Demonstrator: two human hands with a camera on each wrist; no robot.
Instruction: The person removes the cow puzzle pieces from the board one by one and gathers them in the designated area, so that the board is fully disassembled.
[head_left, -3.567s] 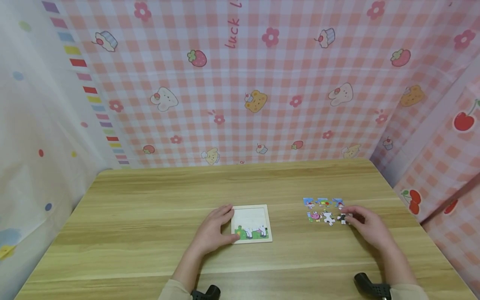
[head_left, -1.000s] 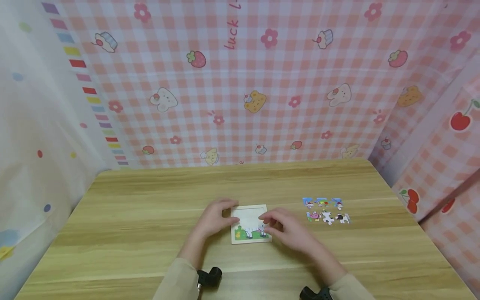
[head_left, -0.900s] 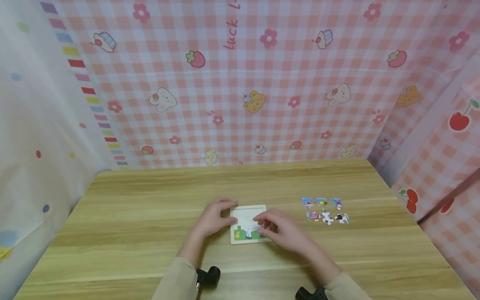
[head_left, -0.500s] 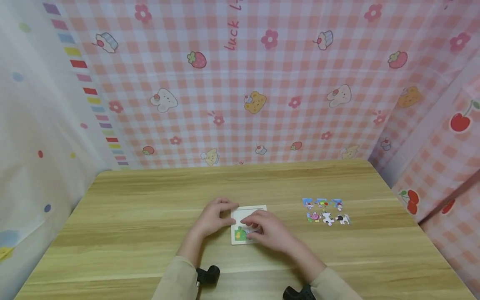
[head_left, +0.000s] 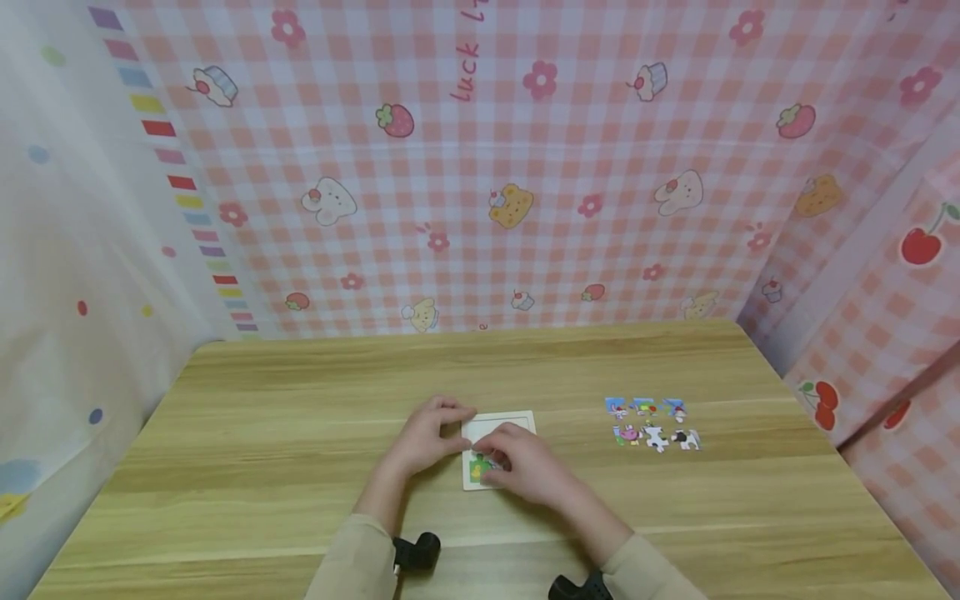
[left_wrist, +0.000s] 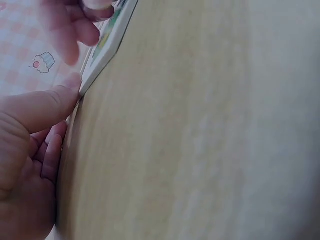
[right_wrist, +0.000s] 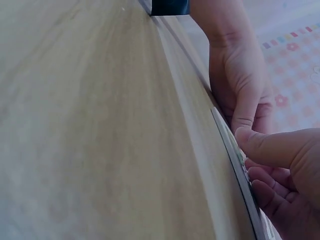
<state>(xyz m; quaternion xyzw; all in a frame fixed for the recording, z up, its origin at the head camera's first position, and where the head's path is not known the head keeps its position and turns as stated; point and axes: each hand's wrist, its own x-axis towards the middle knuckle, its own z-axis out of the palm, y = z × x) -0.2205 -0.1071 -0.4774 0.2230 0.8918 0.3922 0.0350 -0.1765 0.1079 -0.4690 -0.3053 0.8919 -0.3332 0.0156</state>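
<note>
A small square puzzle tray (head_left: 498, 417) with a pale rim lies at the table's middle. A green puzzle piece with a yellow figure (head_left: 478, 472) sits in its lower left corner. My left hand (head_left: 423, 435) steadies the tray from its left side, thumb at the edge and forefinger at the far corner. My right hand (head_left: 525, 462) reaches over the tray from the right, hiding much of it. Its thumb and bent fingers stand apart around the green piece. In the right wrist view the right thumb (right_wrist: 270, 147) lies over the tray's edge.
To the right, several loose puzzle pieces (head_left: 654, 436) lie in two rows on the wooden table (head_left: 300, 467). A pink checked cloth (head_left: 450, 167) hangs behind the table. Each forearm carries a black wrist device (head_left: 417, 553).
My right hand has left the loose pieces and come to the tray, then slid left across it. My left thumb has shifted up the tray's edge. The loose pieces stay in place.
</note>
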